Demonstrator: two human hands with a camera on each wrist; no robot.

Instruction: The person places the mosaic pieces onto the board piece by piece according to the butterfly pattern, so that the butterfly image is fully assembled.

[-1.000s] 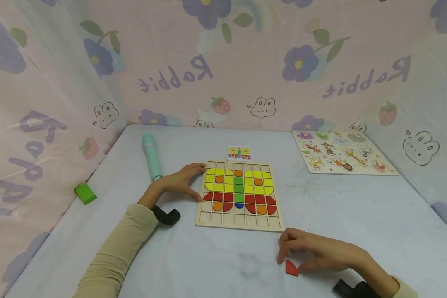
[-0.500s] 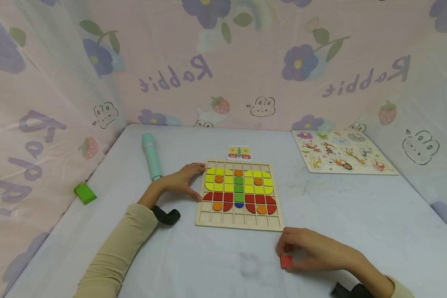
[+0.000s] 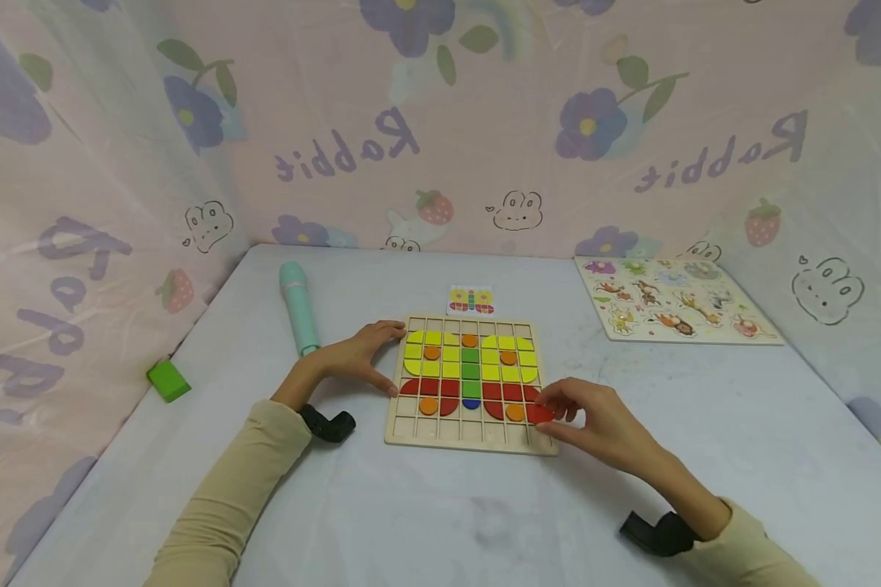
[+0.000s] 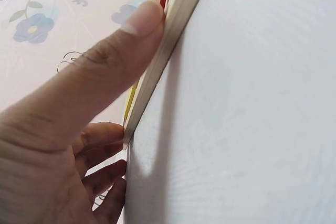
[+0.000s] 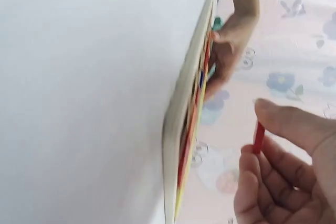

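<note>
My right hand (image 3: 595, 420) pinches a red quarter-round tile (image 5: 258, 138) between thumb and fingertips. In the head view the tile is over the lower right of a wooden grid board (image 3: 470, 440); in the right wrist view it is held clear of the surface. Tiles on the board make a butterfly: yellow upper wings (image 3: 451, 375), red lower wings (image 3: 429, 389), a green body (image 3: 471, 364), orange discs (image 3: 431, 353) and a blue half-round (image 3: 471, 403). My left hand (image 3: 356, 356) rests against the board's left edge, with thumb (image 4: 144, 22) and fingers spread apart.
A small picture card (image 3: 472, 300) with a butterfly lies behind the board. A mint-green microphone-shaped object (image 3: 298, 310) lies at the left, a green block (image 3: 169, 381) farther left. An animal puzzle board (image 3: 675, 302) lies at the back right.
My right hand picked the red tile up from the table in front of the board and carried it forward over the board's right side. The left hand has stayed in place.
</note>
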